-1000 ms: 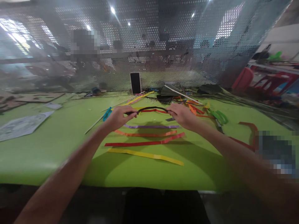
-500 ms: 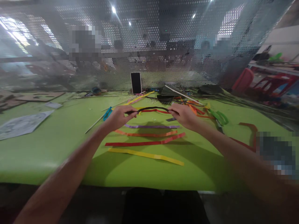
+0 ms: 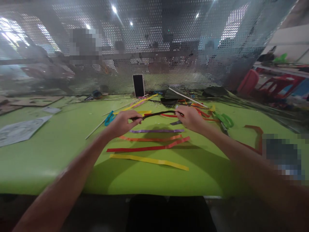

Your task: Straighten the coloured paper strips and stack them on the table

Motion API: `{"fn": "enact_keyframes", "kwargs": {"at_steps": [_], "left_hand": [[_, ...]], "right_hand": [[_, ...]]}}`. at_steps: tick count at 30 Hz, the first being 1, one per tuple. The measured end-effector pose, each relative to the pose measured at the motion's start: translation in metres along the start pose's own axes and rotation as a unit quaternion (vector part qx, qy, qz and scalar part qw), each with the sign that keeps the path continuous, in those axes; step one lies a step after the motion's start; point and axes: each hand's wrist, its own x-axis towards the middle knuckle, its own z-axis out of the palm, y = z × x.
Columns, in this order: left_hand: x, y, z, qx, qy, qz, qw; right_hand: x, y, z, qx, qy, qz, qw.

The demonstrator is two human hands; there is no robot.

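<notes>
A thin black strip point(image 3: 159, 113) stretches between my two hands above the table, bowed slightly upward. My left hand point(image 3: 127, 120) pinches its left end, and my right hand point(image 3: 188, 116) grips the right end. Below them on the green table lie a purple strip point(image 3: 156, 131), an orange strip point(image 3: 152, 139), a red strip point(image 3: 137, 149) and a yellow strip point(image 3: 149, 159), roughly parallel and running crosswise. Close to my right fingers is a short dark grey strip point(image 3: 175, 122). Another red strip lies partly hidden behind the black one.
Green-handled scissors point(image 3: 225, 120) lie right of my right hand, and a blue-handled tool point(image 3: 109, 118) sits by my left. A phone point(image 3: 138, 85) stands against the perforated metal screen point(image 3: 154, 69). Printed paper point(image 3: 25, 129) and cut cardboard point(image 3: 36, 101) are at left; scraps clutter the back.
The black strip has flattened from a rounder arch and now slopes, its right part higher than its left. Both hands keep hold of it. The view has shifted slightly.
</notes>
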Motion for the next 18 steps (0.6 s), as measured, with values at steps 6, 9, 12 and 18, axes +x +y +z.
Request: {"fn": "enact_keyframes", "kwargs": {"at_steps": [6, 9, 12, 18], "left_hand": [[0.0, 0.009, 0.003, 0.01, 0.009, 0.042, 0.999], [0.0, 0.016, 0.004, 0.007, 0.015, 0.071, 0.997], [0.0, 0.025, 0.005, 0.003, 0.006, 0.087, 0.996], [-0.001, 0.036, 0.008, -0.021, -0.028, 0.136, 0.99]], "right_hand": [[0.0, 0.004, 0.002, -0.026, 0.012, 0.029, 0.999], [0.0, 0.006, 0.001, -0.03, 0.014, 0.038, 0.999], [0.001, 0.005, 0.0, -0.034, 0.015, 0.047, 0.998], [0.0, 0.0, -0.002, -0.054, 0.022, 0.071, 0.996]]}}
